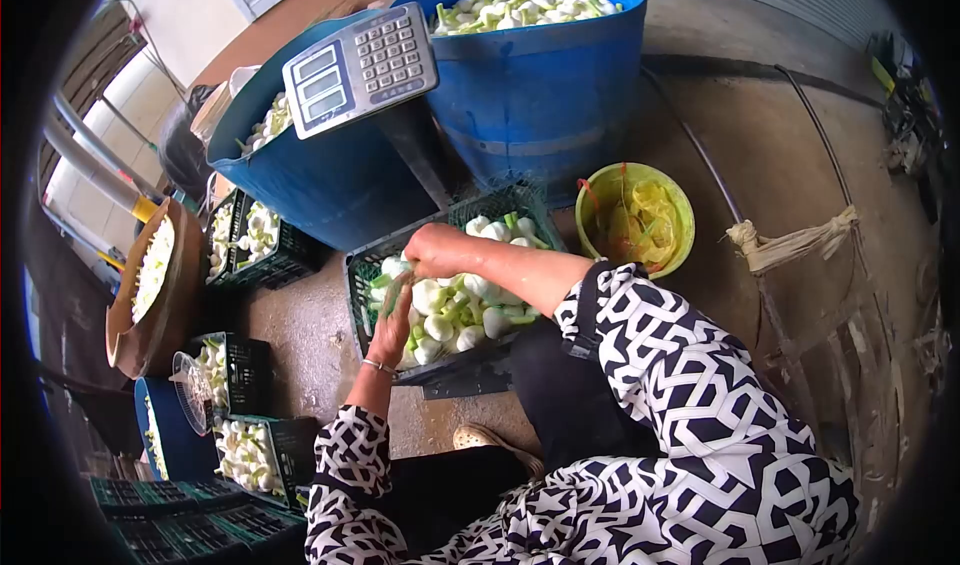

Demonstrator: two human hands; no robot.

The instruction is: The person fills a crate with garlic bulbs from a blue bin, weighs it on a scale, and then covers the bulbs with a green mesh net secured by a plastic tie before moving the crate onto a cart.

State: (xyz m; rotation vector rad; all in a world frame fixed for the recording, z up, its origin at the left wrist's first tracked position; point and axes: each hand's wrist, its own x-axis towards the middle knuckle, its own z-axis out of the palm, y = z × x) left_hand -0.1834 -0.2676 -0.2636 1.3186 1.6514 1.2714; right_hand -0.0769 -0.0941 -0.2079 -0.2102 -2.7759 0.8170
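- Large blue tub (540, 90): upright beyond the crate, holding more bulbs; a second blue tub (350, 185) lies to its left.
- Black crate (455, 367): directly in front of you, its long axis running across your body; your bulbs (438, 326) fill it.
- Weighing-scale head (360, 68): raised beyond the crate, in front of the second blue tub.
- Yellow-green bucket (686, 227): on the floor, just right of the crate.
- Right hand (430, 251): curled over the crate's left part; what its fingers close on, if anything, cannot be told.
- Left hand (391, 327): reaching away from you, fingertips at the right hand; its grip cannot be told.
- Pale bulb (394, 265): at the crate's left end, beyond your left palm and left of your right hand, close to both; its long axis is hidden.
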